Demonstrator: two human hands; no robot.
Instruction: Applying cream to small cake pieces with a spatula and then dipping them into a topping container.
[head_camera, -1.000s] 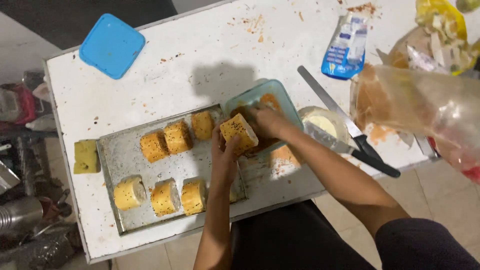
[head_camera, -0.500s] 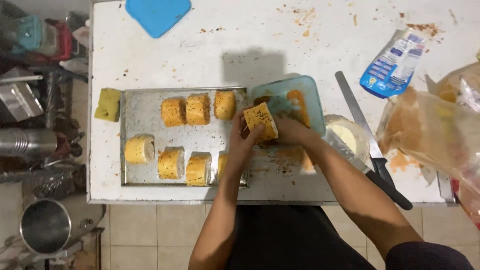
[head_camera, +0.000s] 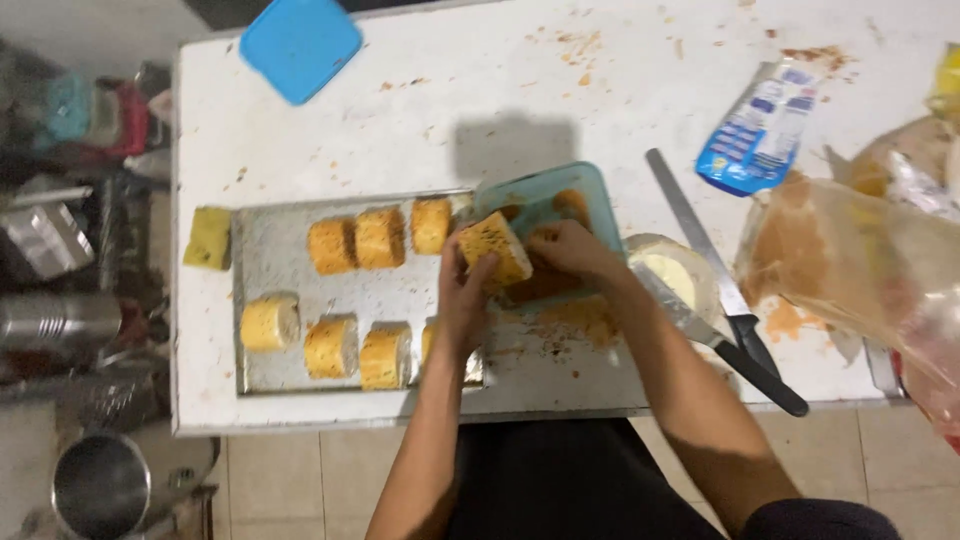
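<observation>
Both hands hold one crumbed roll (head_camera: 493, 250) at the near left edge of the tub (head_camera: 590, 195), just above the right end of the tray (head_camera: 262, 375). The left hand (head_camera: 462, 295) grips the roll from the near side, fingers closed on it. The right hand (head_camera: 570, 248) lies against the roll's right side, inside the tub, fingers curled on it.

The tub is teal and see-through, with orange-brown crumbs in it, and it sits on the white bench (head_camera: 400, 130), touching the tray's far right corner. The metal tray carries a far row of three rolls (head_camera: 378, 236) and a near row of three rolls (head_camera: 328, 340), with one more partly hidden behind the left wrist. A single yellow piece (head_camera: 208, 238) lies on the bench just left of the tray.

Right of the tub stands a small bowl (head_camera: 675, 275) of pale stuff, with a knife (head_camera: 720, 290) lying across and beside it, its black handle toward the near edge. Further right lie a blue and white packet (head_camera: 755, 130) and a clear bag (head_camera: 850, 260). A blue lid (head_camera: 298, 45) rests at the far left of the bench. Crumbs and orange smears spot the bench top.
</observation>
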